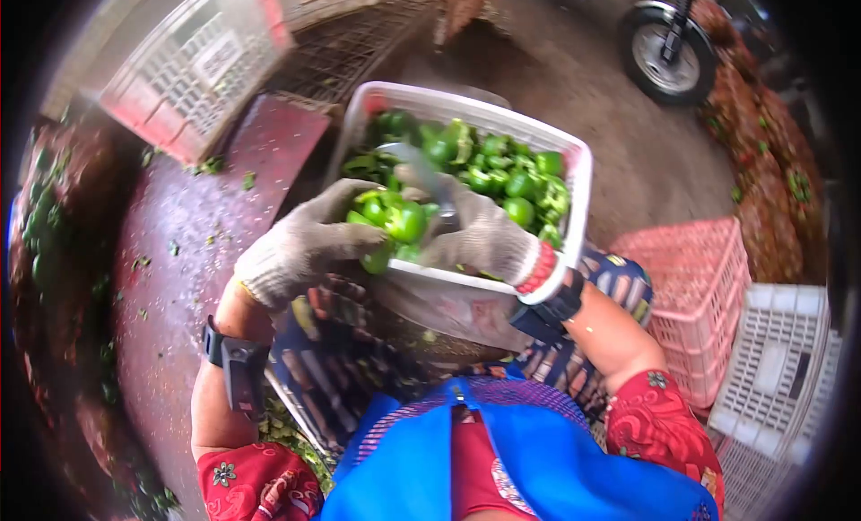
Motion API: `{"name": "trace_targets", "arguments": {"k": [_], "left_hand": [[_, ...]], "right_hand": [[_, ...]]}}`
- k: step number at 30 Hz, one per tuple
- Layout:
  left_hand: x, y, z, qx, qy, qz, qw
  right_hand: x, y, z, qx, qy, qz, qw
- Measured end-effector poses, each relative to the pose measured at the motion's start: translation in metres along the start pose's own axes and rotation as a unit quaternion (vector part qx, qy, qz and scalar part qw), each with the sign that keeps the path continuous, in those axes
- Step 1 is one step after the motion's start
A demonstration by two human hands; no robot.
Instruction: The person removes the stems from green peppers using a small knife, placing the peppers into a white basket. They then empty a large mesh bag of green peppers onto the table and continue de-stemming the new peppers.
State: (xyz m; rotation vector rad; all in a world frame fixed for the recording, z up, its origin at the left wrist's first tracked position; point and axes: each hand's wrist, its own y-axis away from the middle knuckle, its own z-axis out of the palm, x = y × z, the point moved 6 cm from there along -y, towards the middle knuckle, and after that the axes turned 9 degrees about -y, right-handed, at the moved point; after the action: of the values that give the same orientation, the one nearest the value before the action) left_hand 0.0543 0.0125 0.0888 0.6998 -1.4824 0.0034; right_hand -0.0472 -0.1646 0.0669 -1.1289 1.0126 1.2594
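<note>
A white plastic crate (574, 176) full of green peppers (502, 171) rests on my lap. My left hand (305, 243), in a grey knit glove, holds a green pepper (399, 221) at the crate's near rim. My right hand (480, 238), also gloved, grips a knife (421, 176) whose blade points up and left, over the pepper. Both wrists carry dark bands.
A red-and-white crate (193, 73) lies at the upper left beside a wet reddish board (206, 225) with green scraps. Pink (695, 288) and white crates (780, 377) stand at the right. A motorbike wheel (668, 50) is at the top right. Netted sacks (771, 162) line the right edge.
</note>
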Motion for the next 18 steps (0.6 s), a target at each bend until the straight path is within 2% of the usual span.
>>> {"name": "trace_targets", "arguments": {"k": [1, 2, 3, 4, 5, 6, 7, 9, 10, 11, 12, 14, 15, 18], "left_hand": [[0.02, -0.006, 0.026, 0.009, -0.104, -0.004, 0.995], [0.02, -0.014, 0.037, 0.005, -0.058, -0.013, 0.998], [0.019, -0.022, 0.048, 0.003, -0.013, -0.023, 1.0], [0.011, -0.03, 0.057, 0.005, 0.081, -0.028, 0.996], [0.002, -0.042, 0.067, 0.015, 0.202, 0.011, 0.979], [-0.001, -0.049, 0.072, 0.041, 0.227, 0.022, 0.973], [-0.004, -0.053, 0.078, 0.072, 0.177, 0.014, 0.982], [-0.01, -0.066, 0.087, 0.116, 0.057, -0.007, 0.992], [-0.021, -0.076, 0.085, 0.148, -0.013, -0.017, 0.989], [-0.026, -0.083, 0.088, 0.138, 0.038, 0.001, 0.99], [-0.03, -0.087, 0.091, 0.126, 0.09, 0.016, 0.988], [-0.036, -0.09, 0.091, 0.111, 0.238, 0.003, 0.965], [-0.035, -0.092, 0.09, 0.086, 0.27, -0.009, 0.959], [-0.028, -0.096, 0.078, 0.046, 0.264, -0.01, 0.963]], "right_hand": [[-0.008, 0.003, 0.001, -0.009, 0.082, -0.048, 0.995], [-0.008, 0.007, -0.002, -0.007, 0.122, 0.003, 0.993], [0.008, 0.009, -0.012, -0.005, -0.037, 0.032, 0.999], [0.008, 0.009, -0.026, 0.023, 0.011, -0.037, 0.999], [0.007, 0.015, -0.037, 0.075, 0.023, -0.009, 0.997], [0.007, 0.021, -0.046, 0.125, 0.035, 0.021, 0.991], [0.009, 0.024, -0.052, 0.153, 0.087, 0.0, 0.984], [0.022, 0.028, -0.053, 0.177, 0.045, 0.024, 0.983], [0.03, 0.031, -0.054, 0.189, 0.023, 0.037, 0.981], [0.034, 0.031, -0.061, 0.191, -0.016, 0.001, 0.981], [0.029, 0.038, -0.061, 0.177, -0.116, 0.185, 0.96], [0.042, 0.038, -0.062, 0.177, -0.305, 0.182, 0.918], [0.048, 0.037, -0.058, 0.181, -0.351, 0.19, 0.899], [0.037, 0.041, -0.058, 0.194, -0.387, 0.206, 0.878]]}}
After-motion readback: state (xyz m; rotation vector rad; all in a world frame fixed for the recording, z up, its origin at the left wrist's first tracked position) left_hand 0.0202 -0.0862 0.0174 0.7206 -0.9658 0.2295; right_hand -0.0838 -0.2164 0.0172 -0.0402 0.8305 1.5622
